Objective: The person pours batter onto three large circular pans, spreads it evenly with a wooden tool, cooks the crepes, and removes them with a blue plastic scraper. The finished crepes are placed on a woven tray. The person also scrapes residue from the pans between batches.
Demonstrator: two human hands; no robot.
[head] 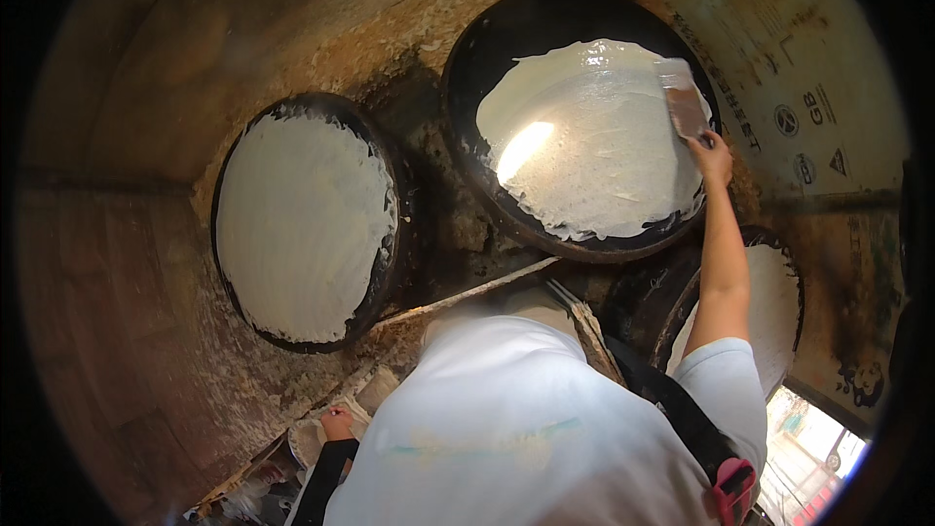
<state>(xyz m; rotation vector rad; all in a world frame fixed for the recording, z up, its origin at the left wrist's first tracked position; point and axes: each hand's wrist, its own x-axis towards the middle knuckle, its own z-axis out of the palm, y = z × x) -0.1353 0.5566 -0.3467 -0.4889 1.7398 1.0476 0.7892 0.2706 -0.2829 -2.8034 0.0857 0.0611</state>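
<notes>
My right hand (712, 158) grips a wide, flat scraper (685, 106) by its near end. The blade lies against pale, wet batter (584, 139) spread over a large round black griddle (584, 248), near the right side. Low at the left, beside my white shirt, my left hand (337, 422) appears with curled fingers near a pale bowl (305, 443); whether it holds anything is unclear. A second round griddle (399, 204) at the left carries a pale layer (303, 226) almost to its rim. Behind my right arm, a third griddle (801, 292) is partly hidden and also coated.
A batter-crusted ledge (248, 372) surrounds the griddles. A thin pale stick (467, 291) runs between the left griddle and the large one. Printed board (796, 73) walls the right side; brownish panels (95, 307) stand at the left. Clutter (256, 489) lies at the lower left.
</notes>
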